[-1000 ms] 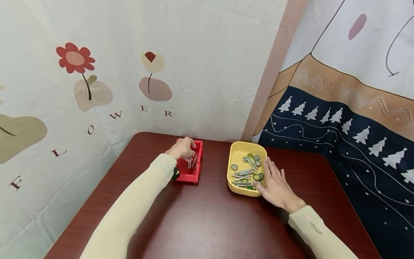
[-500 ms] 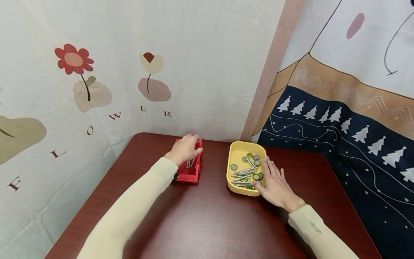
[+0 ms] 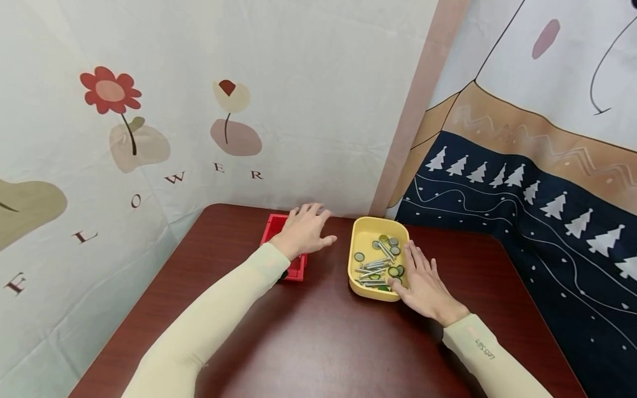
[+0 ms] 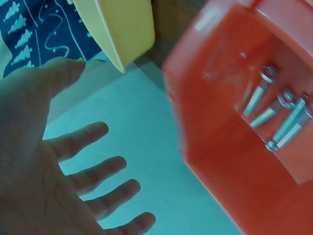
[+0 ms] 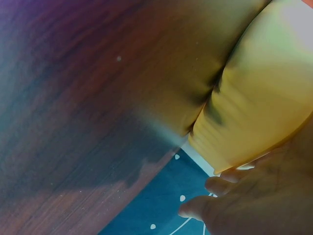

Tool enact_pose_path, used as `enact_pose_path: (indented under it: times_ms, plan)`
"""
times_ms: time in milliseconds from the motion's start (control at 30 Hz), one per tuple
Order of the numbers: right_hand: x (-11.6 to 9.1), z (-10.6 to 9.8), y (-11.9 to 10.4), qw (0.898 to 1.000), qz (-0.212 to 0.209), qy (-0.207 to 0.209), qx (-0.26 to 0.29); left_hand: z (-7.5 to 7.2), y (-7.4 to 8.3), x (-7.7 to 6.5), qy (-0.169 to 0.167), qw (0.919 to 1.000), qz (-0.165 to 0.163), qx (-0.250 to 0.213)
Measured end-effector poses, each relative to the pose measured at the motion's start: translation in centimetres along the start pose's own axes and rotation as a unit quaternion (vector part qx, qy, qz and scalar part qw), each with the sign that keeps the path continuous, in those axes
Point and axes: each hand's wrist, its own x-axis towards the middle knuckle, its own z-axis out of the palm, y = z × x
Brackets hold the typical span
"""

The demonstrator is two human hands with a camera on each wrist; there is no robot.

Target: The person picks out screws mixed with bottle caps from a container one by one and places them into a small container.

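Observation:
My left hand (image 3: 302, 235) hovers over the right side of the red bin (image 3: 272, 228), fingers spread and nothing in them. Several silver bolts (image 4: 264, 115) lie in that bin in the left wrist view; in the head view the hand and sleeve hide most of them. To the right stands a yellow tray (image 3: 367, 235) with several silver bolts (image 3: 373, 270) and round grey-and-green discs (image 3: 359, 257). My right hand (image 3: 427, 284) rests along the tray's right rim, its fingers straight and its thumb over the near right corner.
Both containers stand toward the back of a dark red-brown table (image 3: 318, 342). Behind it hangs a pale cloth (image 3: 308, 110) with flower prints, and a dark blue cloth (image 3: 473, 215) with white trees borders the right side. Table surface separates bin and tray.
My left hand has lifted out of the red bin and moved right toward the yellow tray, its fingers going from curled to spread. The right hand stays on the tray's rim.

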Motion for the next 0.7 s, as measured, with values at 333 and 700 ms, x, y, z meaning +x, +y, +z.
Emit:
enact_pose_path:
  times_ms: [333,700]
  plan:
    - [0.0,0.0,-0.1,1.0,0.004,-0.003,0.003,0.5,3.4,1.4,-0.033,0.9985,0.038,0.022]
    - [0.1,0.1,0.0,1.0,0.004,-0.005,0.0,0.8,7.0,3.0,-0.065,0.9944,0.072,0.043]
